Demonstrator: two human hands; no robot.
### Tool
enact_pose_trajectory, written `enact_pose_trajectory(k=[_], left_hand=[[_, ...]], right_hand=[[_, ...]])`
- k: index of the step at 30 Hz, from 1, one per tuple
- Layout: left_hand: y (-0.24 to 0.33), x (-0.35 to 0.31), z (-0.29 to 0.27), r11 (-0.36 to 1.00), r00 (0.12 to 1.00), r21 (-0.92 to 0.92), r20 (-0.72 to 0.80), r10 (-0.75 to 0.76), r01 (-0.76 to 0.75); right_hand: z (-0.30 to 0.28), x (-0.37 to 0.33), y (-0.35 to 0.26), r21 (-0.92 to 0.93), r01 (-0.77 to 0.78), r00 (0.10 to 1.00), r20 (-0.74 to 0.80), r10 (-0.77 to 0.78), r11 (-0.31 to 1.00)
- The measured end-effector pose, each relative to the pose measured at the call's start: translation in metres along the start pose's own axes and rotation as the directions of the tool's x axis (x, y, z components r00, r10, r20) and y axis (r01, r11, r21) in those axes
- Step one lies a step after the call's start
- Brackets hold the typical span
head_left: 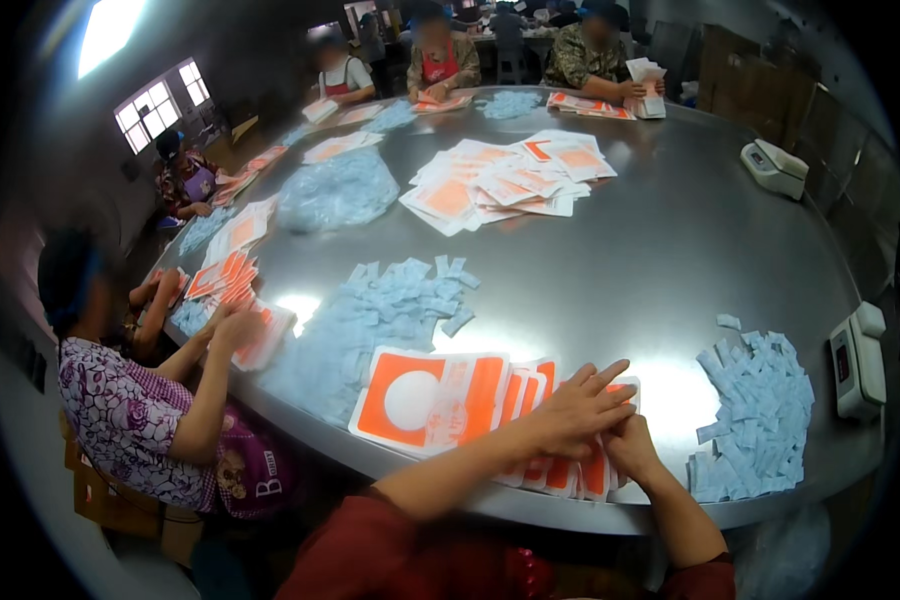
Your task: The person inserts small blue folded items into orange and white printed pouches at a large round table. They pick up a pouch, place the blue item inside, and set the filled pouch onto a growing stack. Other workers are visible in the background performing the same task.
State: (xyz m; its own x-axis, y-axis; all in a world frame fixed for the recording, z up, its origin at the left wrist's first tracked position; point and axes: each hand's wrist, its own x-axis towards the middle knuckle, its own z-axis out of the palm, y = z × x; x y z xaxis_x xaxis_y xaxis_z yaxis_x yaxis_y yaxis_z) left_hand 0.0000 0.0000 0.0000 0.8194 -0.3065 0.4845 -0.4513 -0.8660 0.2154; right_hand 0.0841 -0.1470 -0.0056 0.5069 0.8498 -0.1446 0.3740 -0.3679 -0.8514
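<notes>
A fanned row of flat orange-and-white packaging bags point(425, 400) lies at the table's near edge in front of me. My left hand point(585, 408) reaches across the right part of this row with its fingers stretched out and apart. Close beside it, at the row's right end, my right hand point(630, 446) is closed, its fingers curled; what they hold, if anything, is hidden. Small pale blue packets form one heap point(755, 420) to the right of my hands. Another heap of blue packets point(400, 300) spreads out beyond the bags on the left.
On the steel table point(650, 270) lie a pile of orange-and-white bags point(510, 180) and a clear plastic sack of blue packets point(340, 190). Two scales point(857, 362) stand along the right edge. A co-worker point(160, 400) handles bags at my left; several others sit around the far side.
</notes>
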Motion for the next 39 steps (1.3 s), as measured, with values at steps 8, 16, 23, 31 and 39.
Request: enact_pose_trajectory(k=[8,16,23,31,39], left_hand=[[-0.001,-0.001,0.002,0.982,0.973,-0.019,0.140,-0.185,0.189],[-0.004,0.003,0.005,0.994,0.993,0.004,0.022,-0.112,0.112],[0.007,-0.004,-0.004,0.985,0.979,-0.007,0.104,-0.172,0.174],[0.003,0.002,-0.007,0.976,0.965,0.023,0.148,-0.218,0.217],[0.000,-0.002,-0.010,0.980,0.972,-0.002,0.125,-0.197,0.199]], right_hand=[[-0.019,-0.007,0.007,0.130,-0.149,0.960,0.258,0.111,0.980],[-0.078,-0.014,0.016,0.105,-0.097,0.920,-0.370,0.129,0.990],[-0.126,-0.095,0.064,-0.444,-0.377,0.886,-0.429,0.176,0.813],[-0.104,-0.098,0.097,-0.686,-0.472,0.881,-0.369,0.295,0.553],[-0.115,-0.097,0.106,-0.147,-0.463,0.860,-0.315,0.402,0.874]])
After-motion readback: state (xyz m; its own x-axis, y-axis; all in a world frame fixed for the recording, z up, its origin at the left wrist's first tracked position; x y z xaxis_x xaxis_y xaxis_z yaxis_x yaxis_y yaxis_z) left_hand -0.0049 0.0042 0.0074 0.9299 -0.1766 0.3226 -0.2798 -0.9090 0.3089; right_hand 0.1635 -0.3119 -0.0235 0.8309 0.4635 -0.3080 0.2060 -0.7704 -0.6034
